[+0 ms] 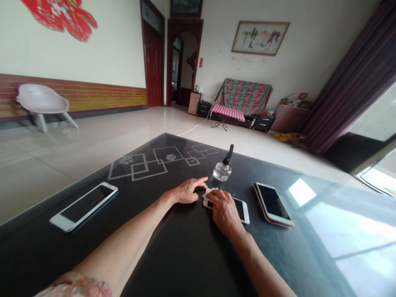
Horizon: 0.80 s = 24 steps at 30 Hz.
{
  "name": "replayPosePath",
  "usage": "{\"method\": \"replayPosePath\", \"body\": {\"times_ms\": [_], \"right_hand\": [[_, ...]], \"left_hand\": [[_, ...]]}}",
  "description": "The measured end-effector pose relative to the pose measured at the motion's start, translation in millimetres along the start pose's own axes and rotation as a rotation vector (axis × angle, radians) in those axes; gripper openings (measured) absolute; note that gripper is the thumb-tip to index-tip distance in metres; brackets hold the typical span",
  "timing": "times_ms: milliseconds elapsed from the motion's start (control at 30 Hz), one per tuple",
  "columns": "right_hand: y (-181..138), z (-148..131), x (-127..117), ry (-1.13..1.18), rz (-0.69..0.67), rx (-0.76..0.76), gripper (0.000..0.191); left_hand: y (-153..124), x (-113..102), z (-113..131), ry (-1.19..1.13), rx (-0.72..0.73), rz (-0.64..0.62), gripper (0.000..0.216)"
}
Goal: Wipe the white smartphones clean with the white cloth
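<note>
Right hand (pixel 224 211) bends over a white wad (pixel 211 190) on the white phone (pixel 243 209) mid-bench (pixel 173 255), can't tell if gripping or pressing, left hand (pixel 185 192) loosely open just left, likely a wiping step, next stroke calling for a steadied phone.
</note>
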State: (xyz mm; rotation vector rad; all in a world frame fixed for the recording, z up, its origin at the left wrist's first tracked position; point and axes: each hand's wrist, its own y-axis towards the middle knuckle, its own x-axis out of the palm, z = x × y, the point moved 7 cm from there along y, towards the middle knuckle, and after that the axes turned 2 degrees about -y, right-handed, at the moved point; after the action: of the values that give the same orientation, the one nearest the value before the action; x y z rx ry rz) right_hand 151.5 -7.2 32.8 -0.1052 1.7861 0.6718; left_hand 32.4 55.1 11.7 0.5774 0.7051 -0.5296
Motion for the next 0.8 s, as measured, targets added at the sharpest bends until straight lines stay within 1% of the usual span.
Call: {"method": "replayPosePath", "body": {"times_ms": [233, 400, 500, 667, 800], "right_hand": [[-19.8, -9.9, -10.4, 0.078, 0.006, -0.038, 0.046], [-25.1, -9.4, -14.6, 0.089, 0.029, -0.051, 0.047], [-26.4, -8.6, -14.9, 0.084, 0.043, -0.037, 0.043], [-28.4, -5.6, -18.0, 0.082, 0.064, -0.002, 0.038], [-30.8, -1.8, -20.7, 0.144, 0.031, -0.016, 0.041]], "left_hand": [[1.2, 3.2, -3.9, 0.017, 0.001, 0.03, 0.083], [2.3, 3.0, -7.0, 0.022, -0.054, 0.032, 0.083], [2.7, 2.4, -7.4, 0.02, -0.098, 0.033, 0.08], [2.2, -0.5, -1.0, 0.017, -0.147, 0.047, 0.07], [1.9, -0.8, 6.4, 0.021, -0.131, 0.016, 0.073]]}}
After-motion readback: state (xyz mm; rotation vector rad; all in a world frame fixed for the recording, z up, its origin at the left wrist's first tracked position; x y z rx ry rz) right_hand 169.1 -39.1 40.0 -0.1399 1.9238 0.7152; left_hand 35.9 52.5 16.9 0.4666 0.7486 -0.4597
